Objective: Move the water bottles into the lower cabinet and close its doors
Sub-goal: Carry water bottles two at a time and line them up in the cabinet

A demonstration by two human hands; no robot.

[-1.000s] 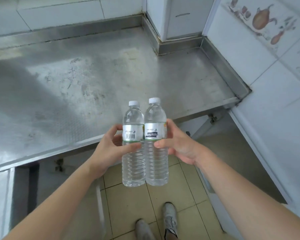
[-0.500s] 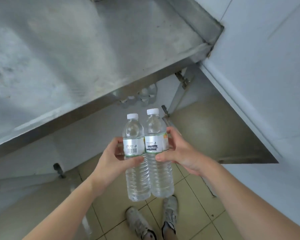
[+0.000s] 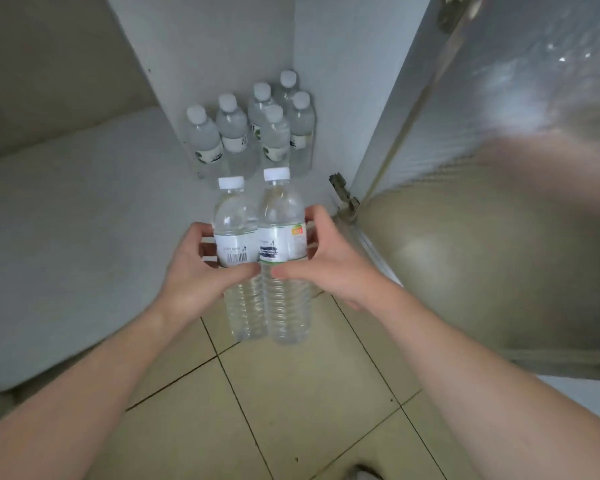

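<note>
Bottles are partly stowed, as I read the head view: six water bottles (image 3: 253, 133) already stand upright in a tight cluster at the back corner of the lower cabinet (image 3: 84, 202), on its pale floor. My left hand (image 3: 201, 275) is wrapped round one bottle (image 3: 234, 237) and my right hand (image 3: 326, 261) round a second bottle (image 3: 281, 237), the two pressed side by side and held upright over the cabinet's front edge, above the tiled floor (image 3: 291, 393). I judge these two remain to be set down, then the doors shut. The right door (image 3: 499, 202) stands open just beside my right hand, its hinge (image 3: 342, 195) near; the standing cluster limits the space behind. I cannot see a left door.
</note>
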